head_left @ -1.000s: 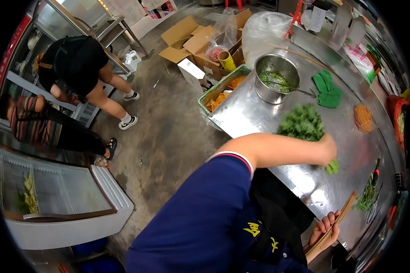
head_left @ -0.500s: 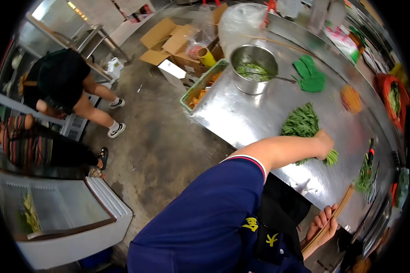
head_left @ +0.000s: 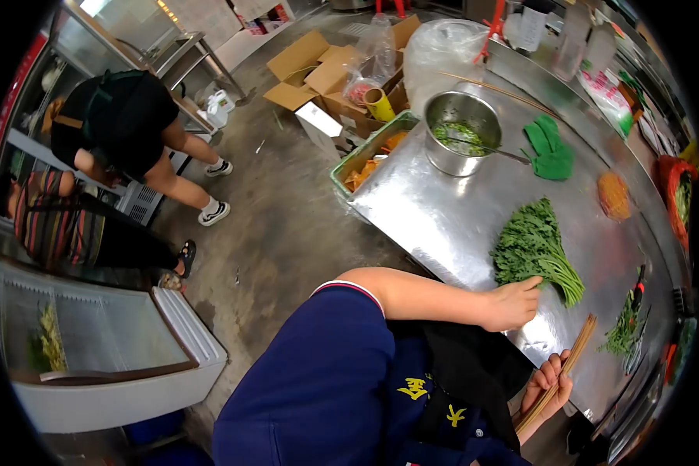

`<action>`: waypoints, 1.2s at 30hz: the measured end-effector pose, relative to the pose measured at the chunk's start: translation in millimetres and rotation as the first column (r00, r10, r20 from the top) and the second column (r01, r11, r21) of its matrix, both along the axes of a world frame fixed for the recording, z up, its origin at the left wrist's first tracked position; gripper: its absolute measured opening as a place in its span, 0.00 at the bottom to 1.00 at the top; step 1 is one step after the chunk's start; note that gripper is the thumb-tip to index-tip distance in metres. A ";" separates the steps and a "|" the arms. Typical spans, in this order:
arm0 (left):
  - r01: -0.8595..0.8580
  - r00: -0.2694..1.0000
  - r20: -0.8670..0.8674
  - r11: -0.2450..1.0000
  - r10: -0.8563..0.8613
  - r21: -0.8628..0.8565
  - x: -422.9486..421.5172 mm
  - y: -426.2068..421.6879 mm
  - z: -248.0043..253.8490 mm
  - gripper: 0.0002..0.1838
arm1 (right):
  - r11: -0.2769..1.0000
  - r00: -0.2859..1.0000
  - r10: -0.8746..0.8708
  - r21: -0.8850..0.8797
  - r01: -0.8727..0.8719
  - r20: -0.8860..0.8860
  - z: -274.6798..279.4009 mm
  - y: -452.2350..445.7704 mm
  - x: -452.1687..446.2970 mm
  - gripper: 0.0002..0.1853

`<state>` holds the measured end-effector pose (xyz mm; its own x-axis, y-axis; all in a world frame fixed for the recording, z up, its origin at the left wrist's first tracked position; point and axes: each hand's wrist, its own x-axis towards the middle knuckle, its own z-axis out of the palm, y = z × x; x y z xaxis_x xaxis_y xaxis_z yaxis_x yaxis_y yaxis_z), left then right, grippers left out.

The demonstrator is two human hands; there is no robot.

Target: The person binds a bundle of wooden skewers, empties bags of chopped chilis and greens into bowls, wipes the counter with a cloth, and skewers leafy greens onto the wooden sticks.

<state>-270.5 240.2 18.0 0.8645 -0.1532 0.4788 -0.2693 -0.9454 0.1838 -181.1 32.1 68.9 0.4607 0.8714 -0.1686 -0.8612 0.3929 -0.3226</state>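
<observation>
My left hand [head_left: 512,304] is just off the cut stems of a bunch of leafy greens [head_left: 528,245] lying on the steel table [head_left: 412,210]. Its thumb and forefinger are apart, with nothing visible between them; the other fingers are partly hidden. Lower right, my right hand [head_left: 547,388] is closed around a bundle of thin wooden skewers [head_left: 571,357], held slanting at the table's near edge. A smaller bunch of greens [head_left: 623,330] lies to the right, beside a black-and-red handled tool [head_left: 639,291] whose kind I cannot make out.
A steel pot [head_left: 462,147] holds chopped greens and a utensil. Green gloves [head_left: 550,147] and an orange netted pad [head_left: 613,196] lie nearby. Cardboard boxes [head_left: 326,74] and a green crate [head_left: 357,167] stand beyond the table. Two people [head_left: 116,116] bend by a cabinet; a glass-topped freezer [head_left: 109,388] stands left.
My left hand has let go of the greens' stems and drawn back toward my body. The bunch now lies spread on the table. My right hand still grips the skewers; the view has shifted slightly.
</observation>
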 end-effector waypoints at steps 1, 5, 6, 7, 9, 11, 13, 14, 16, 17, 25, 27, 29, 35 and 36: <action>-0.024 0.998 0.052 1.000 0.024 -0.005 -9.1 2.1 -5.3 0.07 | 1.000 1.000 0.011 -0.019 -0.011 -0.002 -0.3 4.0 -0.2 0.20; -0.084 0.992 0.097 0.995 0.078 0.061 -27.6 17.8 -3.4 0.09 | 0.995 0.996 0.094 -0.032 -0.094 0.002 3.3 28.6 -7.4 0.20; -0.066 0.993 0.103 0.997 0.061 0.046 -32.2 23.6 3.1 0.10 | 0.994 0.995 0.105 -0.043 -0.105 -0.001 4.6 35.6 -10.4 0.20; -0.049 0.993 0.109 0.998 0.046 0.027 -35.8 28.1 6.0 0.11 | 0.991 0.993 0.117 -0.058 -0.117 -0.005 5.6 41.4 -12.6 0.20; -0.060 0.982 0.177 0.997 0.069 -0.057 -39.2 33.9 -2.6 0.14 | 0.982 0.989 0.150 -0.113 -0.149 -0.005 5.1 53.2 -12.5 0.20; -0.070 0.964 0.248 0.990 0.099 -0.122 -39.1 39.6 -10.3 0.16 | 0.971 0.987 0.160 -0.172 -0.163 -0.031 4.6 66.9 -13.2 0.20; -0.092 0.938 0.315 0.979 0.146 -0.181 -42.1 40.9 -9.0 0.17 | 0.957 0.981 0.190 -0.216 -0.192 -0.030 5.3 82.5 -14.5 0.20; -0.107 0.940 0.300 0.974 0.165 -0.201 -40.4 41.4 -10.8 0.17 | 0.950 0.978 0.207 -0.232 -0.208 -0.030 4.7 91.7 -13.4 0.20; -0.136 0.943 0.269 0.963 0.198 -0.233 -37.0 43.9 -9.0 0.17 | 0.942 0.974 0.228 -0.253 -0.221 -0.001 4.5 107.0 -13.4 0.20; -0.081 0.953 0.258 0.953 0.160 -0.291 -38.0 45.4 -8.1 0.18 | 0.938 0.971 0.240 -0.259 -0.229 0.013 5.4 114.3 -13.7 0.19; 0.082 0.928 0.367 0.929 0.060 -0.360 -41.6 47.6 -8.7 0.12 | 0.907 0.917 0.388 -0.214 -0.363 0.090 18.1 150.1 -26.2 0.18; 0.084 0.927 0.364 0.894 0.092 -0.440 -34.7 42.5 -16.4 0.12 | 0.885 0.885 0.443 -0.232 -0.404 0.146 22.9 151.5 -27.4 0.18; 0.014 0.942 0.303 0.888 0.142 -0.459 -31.6 38.3 -25.4 0.13 | 0.867 0.856 0.483 -0.234 -0.439 0.183 26.2 147.1 -29.8 0.18; -0.189 0.923 0.307 0.969 0.231 -0.160 -32.2 31.0 -20.6 0.21 | 0.871 0.868 0.466 -0.264 -0.415 0.170 16.1 109.7 -32.0 0.18; -0.194 0.931 0.291 0.973 0.222 -0.123 -31.5 29.7 -19.0 0.23 | 0.876 0.876 0.455 -0.256 -0.408 0.159 15.8 102.6 -31.4 0.18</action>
